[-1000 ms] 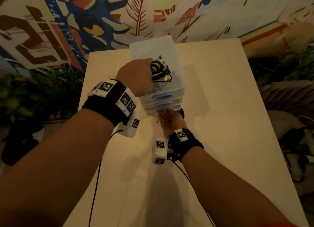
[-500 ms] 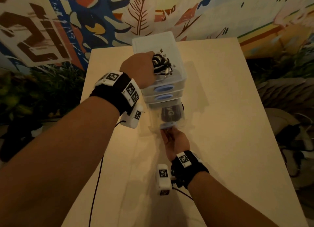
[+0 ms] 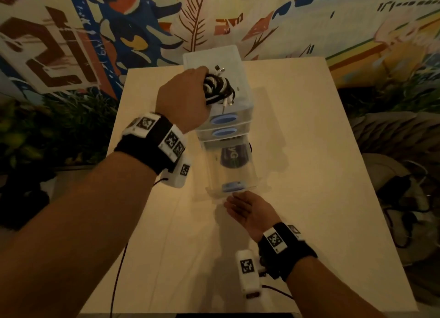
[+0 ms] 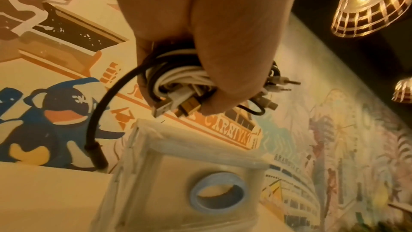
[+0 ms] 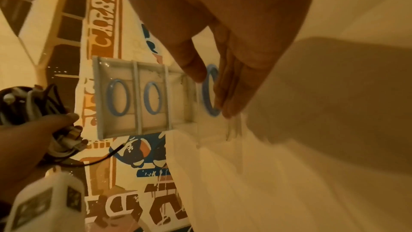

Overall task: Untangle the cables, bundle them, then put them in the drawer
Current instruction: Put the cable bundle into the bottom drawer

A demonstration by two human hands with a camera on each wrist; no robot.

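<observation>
My left hand (image 3: 188,96) grips a coiled bundle of black and white cables (image 3: 217,89) just above the top of the translucent drawer unit (image 3: 214,58). Plugs stick out of the cable bundle (image 4: 178,80) below my curled fingers (image 4: 223,77). The bottom drawer (image 3: 240,176) is pulled far out toward me, with a dark blue object (image 3: 234,157) lying inside. My right hand (image 3: 245,208) sits just in front of that drawer's blue ring handle (image 3: 233,187). Its fingers (image 5: 229,94) are straight beside the ring handle (image 5: 209,91), holding nothing.
The two upper drawers (image 3: 223,120) are closed. The unit stands at the back middle of a pale table (image 3: 309,175), against a painted wall. Plants (image 3: 47,132) are left of the table. A bag and loose cords (image 3: 400,191) lie on the floor at the right.
My right hand pulled the bottom drawer out toward me, then eased its fingers off the handle. The left hand stayed above the unit with the bundle.
</observation>
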